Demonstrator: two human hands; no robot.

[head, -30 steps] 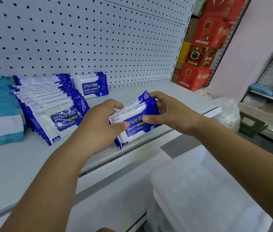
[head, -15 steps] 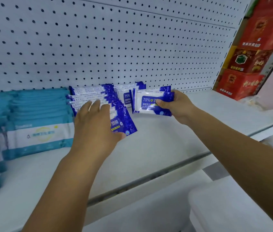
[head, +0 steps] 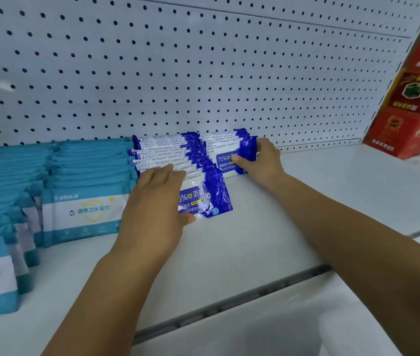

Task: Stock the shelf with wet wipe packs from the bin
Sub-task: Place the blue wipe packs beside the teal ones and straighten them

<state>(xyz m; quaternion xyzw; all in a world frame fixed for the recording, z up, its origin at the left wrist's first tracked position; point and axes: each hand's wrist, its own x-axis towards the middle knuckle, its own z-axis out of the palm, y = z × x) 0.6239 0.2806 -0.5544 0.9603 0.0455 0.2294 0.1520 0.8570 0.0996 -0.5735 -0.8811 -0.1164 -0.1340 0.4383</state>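
Head: your right hand (head: 262, 163) pinches the pack (head: 225, 160) by its end, likely soft and slick; left hand (head: 154, 201) lies flat on the row (head: 162, 152).

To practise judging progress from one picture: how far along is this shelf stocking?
Done: a long row of blue packs stands on the shelf, the left hand resting on it. In hand: the right hand pinches a pack at a short second row beside it. Left: bare shelf lies to the right; how many packs wait to be stocked is not in view.
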